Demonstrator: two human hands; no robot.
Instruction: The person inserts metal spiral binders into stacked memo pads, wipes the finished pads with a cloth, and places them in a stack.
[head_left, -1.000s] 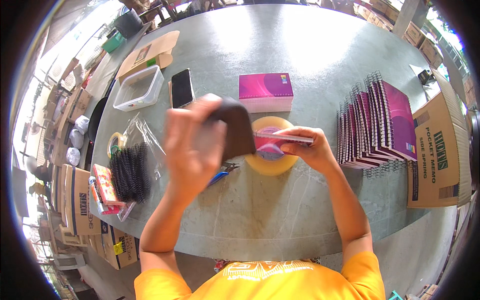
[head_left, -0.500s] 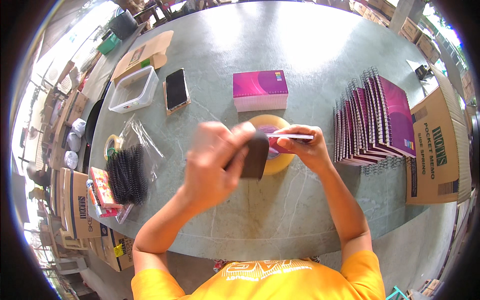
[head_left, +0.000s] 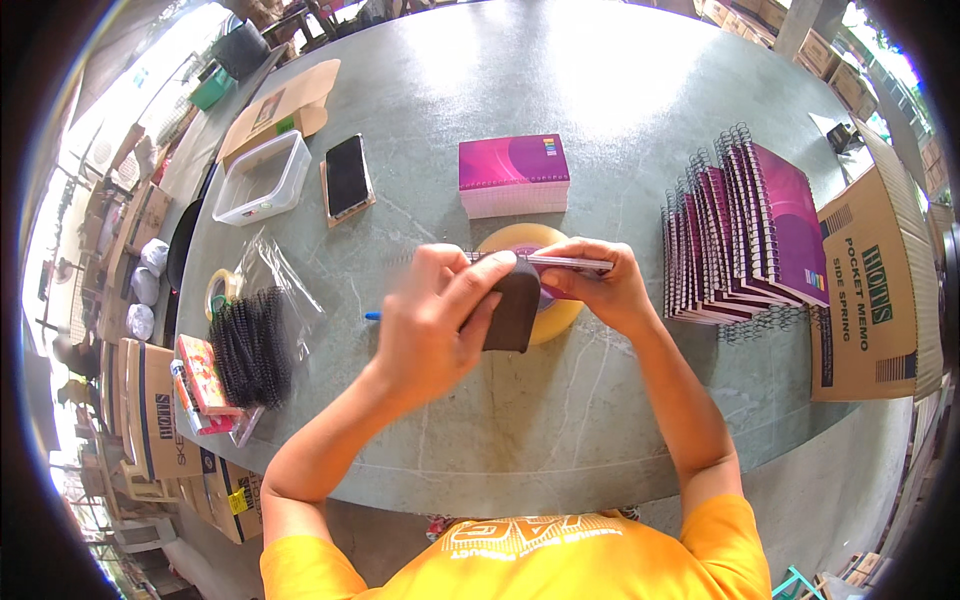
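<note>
My right hand pinches a thin memo pad, held edge-on above the table. Against the pad's left end, my left hand is closed round a dark brown curved flap; its thumb and forefinger press near the pad's edge. A faint, blurred wire coil seems to stick out leftward past the left knuckles. Beneath both hands lies a wide roll of yellowish tape. Just beyond it stands a stack of purple-covered memo pads.
Spiral-bound purple notebooks lean in a row at right, beside an open carton. At left are a clear plastic tub, a phone, black coils and a small tape roll. A blue tip shows near my left wrist.
My left hand has shifted slightly and is less blurred, with the dark flap still in it. The memo pad has moved a little left and up with my right hand.
</note>
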